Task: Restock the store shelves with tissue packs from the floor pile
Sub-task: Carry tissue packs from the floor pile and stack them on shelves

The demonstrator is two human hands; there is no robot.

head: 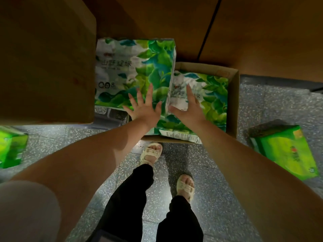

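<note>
Both arms reach down, left grip (142,109) and right grip (187,107) splayed flat.

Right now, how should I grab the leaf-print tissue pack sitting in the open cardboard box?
Take the tissue pack in the box by its two long side edges, coming from above. It lies flat, face up in the cardboard box, whose walls block low side access; both hands, left hand and right hand, hover open above.

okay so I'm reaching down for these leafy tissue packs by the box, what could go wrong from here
1. Both hands, left hand and right hand, are spread flat over the seam between the two leafy packs, gripping neither; a lift from here could slip.
2. The right pack overhangs the open cardboard box, so it might snag on the rim or tip.
3. Your front foot is close to the box, and a green pack lies loose on the floor: possible trip hazards.
</note>
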